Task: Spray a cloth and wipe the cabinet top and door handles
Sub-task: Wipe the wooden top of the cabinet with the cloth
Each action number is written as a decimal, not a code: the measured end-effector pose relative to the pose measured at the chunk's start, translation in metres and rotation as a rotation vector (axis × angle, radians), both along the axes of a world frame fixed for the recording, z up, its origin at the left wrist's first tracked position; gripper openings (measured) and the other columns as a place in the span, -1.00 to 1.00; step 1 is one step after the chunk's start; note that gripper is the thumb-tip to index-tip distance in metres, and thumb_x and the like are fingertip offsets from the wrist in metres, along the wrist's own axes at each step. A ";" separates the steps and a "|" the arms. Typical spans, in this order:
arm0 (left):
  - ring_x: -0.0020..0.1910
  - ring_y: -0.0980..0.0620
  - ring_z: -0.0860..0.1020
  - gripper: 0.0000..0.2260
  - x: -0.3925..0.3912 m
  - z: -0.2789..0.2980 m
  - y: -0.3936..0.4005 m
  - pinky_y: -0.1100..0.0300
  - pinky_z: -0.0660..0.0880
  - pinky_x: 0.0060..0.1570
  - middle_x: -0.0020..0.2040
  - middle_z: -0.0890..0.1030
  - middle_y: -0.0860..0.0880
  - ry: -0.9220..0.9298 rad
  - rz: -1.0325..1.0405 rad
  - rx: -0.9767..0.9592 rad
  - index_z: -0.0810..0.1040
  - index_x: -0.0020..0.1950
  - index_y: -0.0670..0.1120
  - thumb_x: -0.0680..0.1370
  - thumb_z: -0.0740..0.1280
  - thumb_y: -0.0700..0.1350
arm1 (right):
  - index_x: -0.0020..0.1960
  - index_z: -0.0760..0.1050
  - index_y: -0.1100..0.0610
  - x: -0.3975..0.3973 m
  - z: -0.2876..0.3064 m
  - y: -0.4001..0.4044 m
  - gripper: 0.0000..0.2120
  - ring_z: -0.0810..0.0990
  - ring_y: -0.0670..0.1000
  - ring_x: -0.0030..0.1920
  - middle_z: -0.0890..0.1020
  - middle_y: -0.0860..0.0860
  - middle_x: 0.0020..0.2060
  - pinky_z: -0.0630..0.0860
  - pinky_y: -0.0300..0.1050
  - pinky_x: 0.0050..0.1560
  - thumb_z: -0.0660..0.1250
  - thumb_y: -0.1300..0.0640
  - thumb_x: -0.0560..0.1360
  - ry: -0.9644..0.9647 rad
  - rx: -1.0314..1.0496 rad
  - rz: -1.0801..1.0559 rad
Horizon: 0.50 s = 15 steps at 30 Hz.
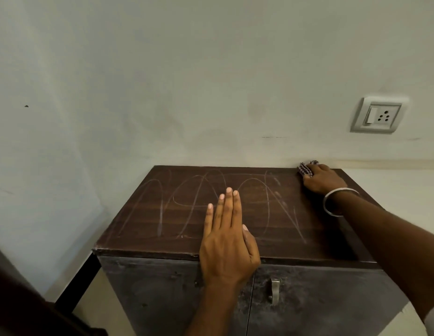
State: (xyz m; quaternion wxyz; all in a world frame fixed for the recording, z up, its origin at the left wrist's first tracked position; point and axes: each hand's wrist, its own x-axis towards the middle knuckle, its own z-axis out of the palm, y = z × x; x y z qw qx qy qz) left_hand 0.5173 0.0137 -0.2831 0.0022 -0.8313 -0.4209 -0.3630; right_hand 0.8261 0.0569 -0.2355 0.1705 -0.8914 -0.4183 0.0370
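A dark wooden cabinet top point(271, 190) fills the middle of the view, marked with pale curved wipe streaks. My right hand point(324, 179) presses a checked cloth point(305, 169) onto the far right corner of the top, against the wall; only the cloth's edge shows past the fingers. My left hand point(229, 238) lies flat, fingers together, on the front middle of the top, and holds nothing. Below the front edge, one metal door handle point(275, 291) shows on the right door; my left wrist covers the spot where the left door's handle would be. No spray bottle is in view.
A white wall stands right behind the cabinet, with a switch and socket plate point(378, 115) at the upper right. A dark frame point(75, 282) runs along the floor to the left of the cabinet. Pale floor lies on both sides.
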 end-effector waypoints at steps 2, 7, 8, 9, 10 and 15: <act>0.55 0.05 0.10 -0.42 0.000 0.000 0.000 0.01 0.06 0.48 0.57 0.15 -0.03 0.005 0.000 0.000 0.11 0.56 -0.13 0.54 0.04 -0.03 | 0.51 0.18 0.01 -0.011 0.000 0.007 -0.45 0.19 0.16 0.50 0.19 0.08 0.52 0.13 0.05 0.50 0.08 -0.02 0.52 -0.013 0.015 -0.037; 0.55 0.05 0.09 -0.42 0.000 0.002 -0.001 0.01 0.06 0.48 0.57 0.14 -0.03 0.004 -0.004 -0.002 0.10 0.57 -0.12 0.54 0.02 -0.03 | 0.51 0.17 0.01 -0.069 0.001 0.047 -0.45 0.20 0.15 0.49 0.18 0.07 0.53 0.12 0.03 0.51 0.06 -0.04 0.53 -0.036 0.011 0.124; 0.55 0.05 0.09 -0.42 0.000 0.002 -0.001 0.01 0.05 0.48 0.57 0.13 -0.03 -0.002 -0.005 -0.006 0.10 0.57 -0.12 0.54 0.02 -0.03 | 0.51 0.17 0.01 -0.081 0.001 0.055 -0.46 0.21 0.15 0.49 0.19 0.07 0.53 0.13 0.04 0.50 0.06 -0.05 0.54 -0.033 0.014 0.159; 0.55 0.06 0.08 -0.42 -0.001 0.003 -0.002 0.01 0.05 0.48 0.57 0.13 -0.03 -0.006 -0.007 -0.013 0.10 0.57 -0.12 0.54 0.01 -0.03 | 0.51 0.17 0.00 -0.091 0.000 0.061 -0.46 0.21 0.15 0.49 0.19 0.06 0.52 0.13 0.04 0.50 0.06 -0.05 0.54 -0.034 0.019 0.186; 0.55 0.06 0.08 -0.42 -0.001 0.003 -0.002 0.01 0.05 0.48 0.58 0.13 -0.02 -0.008 -0.009 -0.018 0.10 0.57 -0.12 0.54 0.01 -0.03 | 0.51 0.17 0.00 -0.097 -0.001 0.066 -0.46 0.21 0.15 0.49 0.20 0.06 0.52 0.14 0.04 0.50 0.06 -0.05 0.54 -0.032 0.021 0.205; 0.56 0.06 0.05 -0.41 -0.001 0.004 -0.001 0.02 0.02 0.48 0.58 0.11 -0.02 -0.006 -0.013 -0.022 0.08 0.57 -0.11 0.54 0.02 -0.03 | 0.52 0.16 0.02 -0.081 0.003 0.056 -0.47 0.20 0.13 0.49 0.19 0.05 0.52 0.14 0.04 0.50 0.06 -0.06 0.57 -0.002 0.029 0.237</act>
